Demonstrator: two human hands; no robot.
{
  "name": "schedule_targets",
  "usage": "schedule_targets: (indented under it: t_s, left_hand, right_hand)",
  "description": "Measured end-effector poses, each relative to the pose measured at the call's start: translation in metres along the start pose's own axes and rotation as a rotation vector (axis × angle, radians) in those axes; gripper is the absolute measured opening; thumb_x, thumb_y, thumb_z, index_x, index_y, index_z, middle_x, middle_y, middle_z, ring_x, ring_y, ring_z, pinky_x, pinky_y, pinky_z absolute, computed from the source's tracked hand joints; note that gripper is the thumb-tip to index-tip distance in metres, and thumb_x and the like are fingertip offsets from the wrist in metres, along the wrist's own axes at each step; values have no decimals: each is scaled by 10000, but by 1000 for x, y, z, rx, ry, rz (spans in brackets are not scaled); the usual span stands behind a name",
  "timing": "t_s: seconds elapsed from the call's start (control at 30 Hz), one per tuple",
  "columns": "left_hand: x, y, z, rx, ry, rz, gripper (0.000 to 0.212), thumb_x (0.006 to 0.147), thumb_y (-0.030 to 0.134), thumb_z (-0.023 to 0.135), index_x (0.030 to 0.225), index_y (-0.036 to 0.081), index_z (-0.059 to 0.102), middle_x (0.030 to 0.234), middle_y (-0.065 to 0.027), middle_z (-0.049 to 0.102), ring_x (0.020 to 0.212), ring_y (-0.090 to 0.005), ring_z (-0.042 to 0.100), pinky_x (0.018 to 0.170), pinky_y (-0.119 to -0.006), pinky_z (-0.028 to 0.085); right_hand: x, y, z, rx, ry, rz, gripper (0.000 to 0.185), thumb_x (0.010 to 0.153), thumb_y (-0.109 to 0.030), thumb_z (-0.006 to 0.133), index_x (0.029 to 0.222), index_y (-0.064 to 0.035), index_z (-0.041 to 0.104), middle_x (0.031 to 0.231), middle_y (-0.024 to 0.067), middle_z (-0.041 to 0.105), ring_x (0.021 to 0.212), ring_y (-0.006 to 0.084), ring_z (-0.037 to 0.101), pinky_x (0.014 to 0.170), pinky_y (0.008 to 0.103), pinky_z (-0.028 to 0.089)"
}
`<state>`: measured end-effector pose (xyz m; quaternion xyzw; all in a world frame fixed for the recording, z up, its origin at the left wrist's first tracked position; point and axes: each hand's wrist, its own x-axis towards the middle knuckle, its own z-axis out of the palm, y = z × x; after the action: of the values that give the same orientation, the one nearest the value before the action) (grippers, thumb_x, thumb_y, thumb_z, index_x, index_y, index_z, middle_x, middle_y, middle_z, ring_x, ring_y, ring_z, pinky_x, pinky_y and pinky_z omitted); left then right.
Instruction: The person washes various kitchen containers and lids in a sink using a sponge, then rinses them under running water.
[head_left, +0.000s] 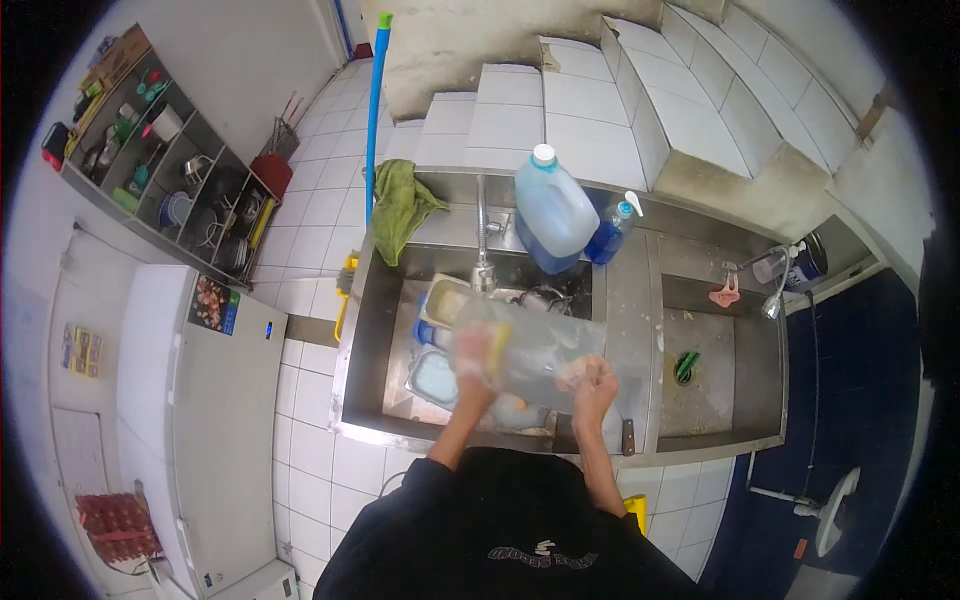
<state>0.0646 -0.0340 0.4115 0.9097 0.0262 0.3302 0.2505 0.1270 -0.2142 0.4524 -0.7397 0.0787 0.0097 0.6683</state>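
Over the left basin, a clear, soapy plastic container or sheet (540, 345) lies between my hands; its exact kind is unclear. My left hand (480, 360), blurred, has a yellow sponge (498, 346) against it. At the right end, my right hand (592, 379) grips its edge. Below in the stainless steel sink (362, 337) are a metal pan with suds (433, 377), a cream rectangular tub (448, 300), a blue-rimmed container (422, 332) and metal ware (541, 300), partly hidden. The faucet (482, 274) hangs above them.
Behind the basin stand a large jug of blue liquid (555, 214), a pump bottle (611, 234) and a green cloth (401, 206) over the rim. A knife (628, 437) lies at the front edge. The second basin (701, 397) holds a green item (685, 365) at its drain.
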Motion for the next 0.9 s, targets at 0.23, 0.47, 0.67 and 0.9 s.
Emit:
schedule_targets:
  t_s: [0.23,0.47,0.67,0.9]
  left_hand:
    - [20,43,8,-111,39,-215,454,813,150,556,1235,-8,499,1228,-277,484,1149,-443,442,967,-486,359]
    - [47,-48,0,-44,-444,-808,329,847,233,550,1068,-10,570,915,-240,633,876,-403,610,724,-452,477]
    - [51,15,30,-332,212,-312,358,895,332,495,1021,28,637,729,-222,631,694,-407,611,618,-462,474]
    - [26,-107,8,-534,-594,-1047,534,881,411,536,1222,0,518,1050,-145,635,882,-258,629,799,-345,476]
  right_hand:
    - [-6,-15,17,-291,-39,-157,277,952,-236,490,869,6,594,679,57,592,607,130,551,573,297,466]
    - [-34,-29,16,-382,-231,-283,225,924,-199,500,877,-8,611,703,206,595,632,340,609,603,392,459]
    - [-33,-23,39,-531,-251,-358,196,904,-170,517,864,-6,616,679,188,614,629,359,626,587,417,472]
    - [-54,-43,24,-430,-424,-664,99,857,-112,579,841,-20,613,659,170,606,560,303,615,493,363,466]
